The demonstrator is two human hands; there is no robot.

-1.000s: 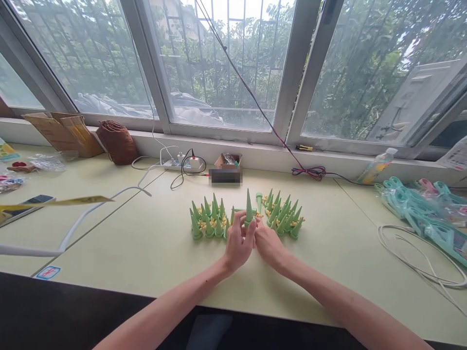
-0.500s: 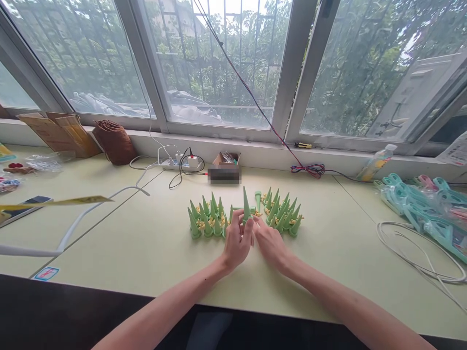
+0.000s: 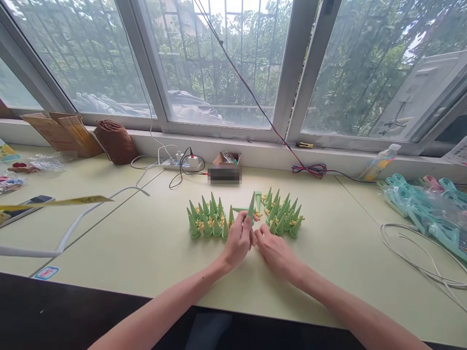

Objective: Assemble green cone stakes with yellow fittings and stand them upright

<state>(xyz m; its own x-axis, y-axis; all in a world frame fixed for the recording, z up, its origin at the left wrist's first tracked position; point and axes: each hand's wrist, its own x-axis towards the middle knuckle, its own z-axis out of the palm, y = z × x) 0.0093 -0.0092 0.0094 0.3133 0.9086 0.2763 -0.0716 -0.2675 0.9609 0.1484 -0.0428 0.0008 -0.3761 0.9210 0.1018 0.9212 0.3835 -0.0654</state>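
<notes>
A green pointed cone stands tip up between the thumb and fingers of my left hand, which is closed around its lower part. Close by on the right is my right hand, its fingers bent and pressed together; whatever they hold, if anything, is hidden. Several like cones stand in rows beside my left hand, with small yellow pieces around them. Another group of upright cones is just beyond my right hand. Behind the hands, a loose cone lies on the table.
A power strip and a small open box sit at the back of the table. Teal plastic items in clear bags and a coiled white cable lie right. A phone lies left.
The cone in my left hand has shifted slightly right and down. My right hand has drawn a little down and to the right, away from the cone's base.
</notes>
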